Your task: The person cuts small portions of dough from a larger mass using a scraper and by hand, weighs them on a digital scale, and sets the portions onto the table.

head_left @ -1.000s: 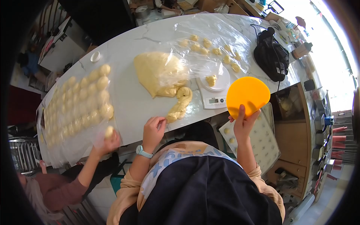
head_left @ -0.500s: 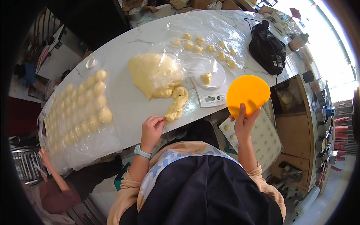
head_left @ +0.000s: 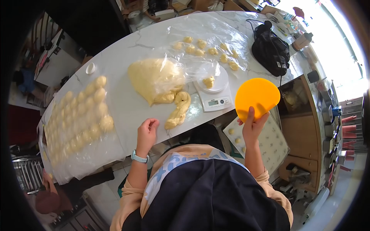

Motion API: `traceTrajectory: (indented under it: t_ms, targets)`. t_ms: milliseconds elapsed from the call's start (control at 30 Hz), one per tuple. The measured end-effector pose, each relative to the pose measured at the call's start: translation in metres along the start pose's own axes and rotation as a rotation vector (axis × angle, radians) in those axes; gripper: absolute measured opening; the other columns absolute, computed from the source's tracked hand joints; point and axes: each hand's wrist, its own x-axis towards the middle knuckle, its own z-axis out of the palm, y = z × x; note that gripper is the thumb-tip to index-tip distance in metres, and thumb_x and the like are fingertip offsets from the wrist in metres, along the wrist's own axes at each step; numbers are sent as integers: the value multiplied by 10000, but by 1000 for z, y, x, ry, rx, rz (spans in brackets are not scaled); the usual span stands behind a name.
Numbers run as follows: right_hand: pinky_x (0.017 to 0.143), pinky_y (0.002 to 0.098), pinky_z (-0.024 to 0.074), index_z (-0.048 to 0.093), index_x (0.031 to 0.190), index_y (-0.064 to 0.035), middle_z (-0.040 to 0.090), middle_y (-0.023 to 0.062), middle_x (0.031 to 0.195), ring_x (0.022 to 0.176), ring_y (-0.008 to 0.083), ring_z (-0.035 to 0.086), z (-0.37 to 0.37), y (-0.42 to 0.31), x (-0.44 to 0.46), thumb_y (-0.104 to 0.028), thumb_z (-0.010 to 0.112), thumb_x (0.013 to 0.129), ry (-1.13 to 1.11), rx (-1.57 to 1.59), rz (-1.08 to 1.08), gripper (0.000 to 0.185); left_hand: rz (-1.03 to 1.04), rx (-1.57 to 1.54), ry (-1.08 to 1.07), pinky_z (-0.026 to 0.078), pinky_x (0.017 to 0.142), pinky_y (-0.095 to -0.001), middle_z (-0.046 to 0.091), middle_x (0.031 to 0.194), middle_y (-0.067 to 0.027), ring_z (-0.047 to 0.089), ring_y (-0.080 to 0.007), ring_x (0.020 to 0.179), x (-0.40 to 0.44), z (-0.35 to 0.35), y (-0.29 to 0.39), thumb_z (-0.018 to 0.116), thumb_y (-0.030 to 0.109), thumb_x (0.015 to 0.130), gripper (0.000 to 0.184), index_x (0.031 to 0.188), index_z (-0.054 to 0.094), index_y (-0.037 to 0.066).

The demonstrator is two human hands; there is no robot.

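My right hand (head_left: 254,125) grips a round-edged yellow dough scraper (head_left: 256,98), held up beyond the table's front edge. My left hand (head_left: 147,133) hovers by the table edge, fingers curled together, with no object visible in them. Just right of it, apart from the fingers, lies a twisted strip of dough (head_left: 178,111). Behind that strip rests a large mass of dough (head_left: 148,79), partly covered by clear plastic film (head_left: 204,29). A white digital scale (head_left: 213,96) stands to the right with a small dough piece (head_left: 209,82) on its plate.
Rows of dough balls (head_left: 99,95) lie under plastic on the left. Small dough pieces (head_left: 201,44) sit at the back. A black bag (head_left: 271,50) rests at the right. Below the table edge is a tray (head_left: 269,154). Another person (head_left: 48,200) is at lower left.
My left hand has let go of the dough strip's near end and moved left, away from it. The scraper stays in my right hand, almost unmoved. The person at lower left has bent forward.
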Motion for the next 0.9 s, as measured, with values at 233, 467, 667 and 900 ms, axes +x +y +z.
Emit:
traceTrajectory:
  t_ms: [233,467,667,900]
  targets:
    - [422,215,474,311,1106,-43,603,143,898,533,139,611,8,-2,0,-171,503,955,7,2,-13,276,155,165,-126,467,627,-303,610,790,-115,565,-197,661,1,5,6,616,99,857,132,845,607,-32]
    - [420,212,471,312,1110,-45,592,141,918,551,134,608,12,-2,-1,-169,501,956,-18,7,-29,273,108,-2,28,449,604,-308,598,765,-106,556,-188,654,-3,12,-4,574,163,914,193,872,555,-24]
    - [417,204,462,312,1105,-46,590,134,907,541,123,597,11,-4,-1,-171,500,957,-31,7,-10,270,-65,-58,-41,429,573,-293,558,693,-73,502,-191,609,-5,6,0,574,175,920,200,844,570,-9]
    - [424,201,464,308,1123,-46,591,127,892,526,111,582,13,-4,0,-175,499,957,-36,0,4,284,839,167,-482,432,881,-370,597,1121,-94,544,-287,1038,14,66,66,614,41,791,308,1094,623,96]
